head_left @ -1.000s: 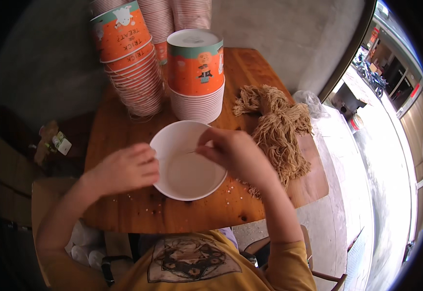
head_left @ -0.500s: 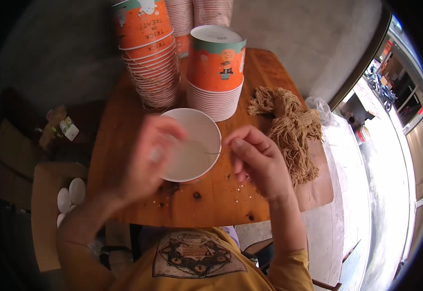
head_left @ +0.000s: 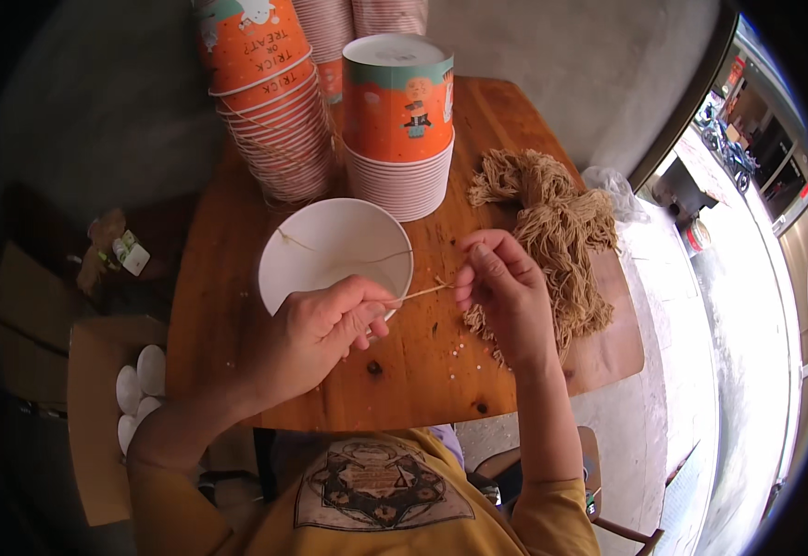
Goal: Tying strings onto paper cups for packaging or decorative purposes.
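A short tan cord (head_left: 421,294) is stretched between my two hands, just above the near right of an open white paper bucket (head_left: 297,264). My left hand (head_left: 330,324) pinches one end between thumb and fingers, in front of the bucket's near rim. At the other end, my right hand (head_left: 508,273) has its fingertips closed on the cord, beside a small kink or knot. Thin strands show inside the bucket at its left and right walls. Next to my right hand lies a thick bundle of tan cords (head_left: 561,232).
Behind the bucket stand an upside-down stack of orange and white paper buckets (head_left: 399,111) and a taller, leaning bucket stack (head_left: 270,120) with cords hanging over it. A cardboard box (head_left: 98,417) holding white round pieces is at the lower left. White specks dot the wooden table (head_left: 404,389).
My left hand has come down and right from over the bucket's left side to pinch the cord. My right hand has shifted slightly right. A strand now shows at the bucket's left wall.
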Demonstrator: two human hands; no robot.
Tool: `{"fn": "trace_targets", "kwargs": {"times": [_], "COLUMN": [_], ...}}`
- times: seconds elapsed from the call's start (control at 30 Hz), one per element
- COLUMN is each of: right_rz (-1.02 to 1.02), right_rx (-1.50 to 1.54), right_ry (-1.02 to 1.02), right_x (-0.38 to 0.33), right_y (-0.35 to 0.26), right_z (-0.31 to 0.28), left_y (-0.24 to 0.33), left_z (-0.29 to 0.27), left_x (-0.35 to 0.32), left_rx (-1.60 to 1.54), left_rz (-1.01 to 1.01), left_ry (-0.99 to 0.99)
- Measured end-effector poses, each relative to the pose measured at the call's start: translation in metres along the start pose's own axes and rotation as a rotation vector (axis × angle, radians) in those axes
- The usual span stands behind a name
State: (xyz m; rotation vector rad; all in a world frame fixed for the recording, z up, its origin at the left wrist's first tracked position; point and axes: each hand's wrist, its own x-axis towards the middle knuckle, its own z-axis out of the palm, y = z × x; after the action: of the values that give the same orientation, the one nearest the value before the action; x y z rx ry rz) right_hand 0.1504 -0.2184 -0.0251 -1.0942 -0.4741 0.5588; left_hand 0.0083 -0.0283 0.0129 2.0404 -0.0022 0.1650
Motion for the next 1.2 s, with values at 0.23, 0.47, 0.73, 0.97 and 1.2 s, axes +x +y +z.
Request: {"fn": "trace_targets", "kwargs": {"times": [0.23,0.47,0.73,0.97,1.2], "right_rz": [-0.067,-0.023,-0.237,-0.162,-0.373], "right_rx": [-0.551,-0.050,-0.311,-0.356,-0.657], "right_ry": [0.300,-0.013,0.019,0.118,0.206], "right_x": [-0.008,-0.029,-0.029,-0.041,-0.036], "right_y": [0.018,0.018,0.040,0.061,0.075], "right_z": [-0.009,0.016,0.014,0.018,0.037], "left_y": [0.001,0.012,0.004,-0.003,-0.018], "left_z": [0.006,0.020,0.015,0.004,-0.003], "left_x": [0.019,0.037,0.031,0.019,0.004], "left_rx": [0.403,0.888,0.782,0.416,0.198], "left_rz": [0.293,0.675,0.601,0.212,-0.126], "left_ry": [0.009,0.010,-0.069,-0.007,-0.123]}}
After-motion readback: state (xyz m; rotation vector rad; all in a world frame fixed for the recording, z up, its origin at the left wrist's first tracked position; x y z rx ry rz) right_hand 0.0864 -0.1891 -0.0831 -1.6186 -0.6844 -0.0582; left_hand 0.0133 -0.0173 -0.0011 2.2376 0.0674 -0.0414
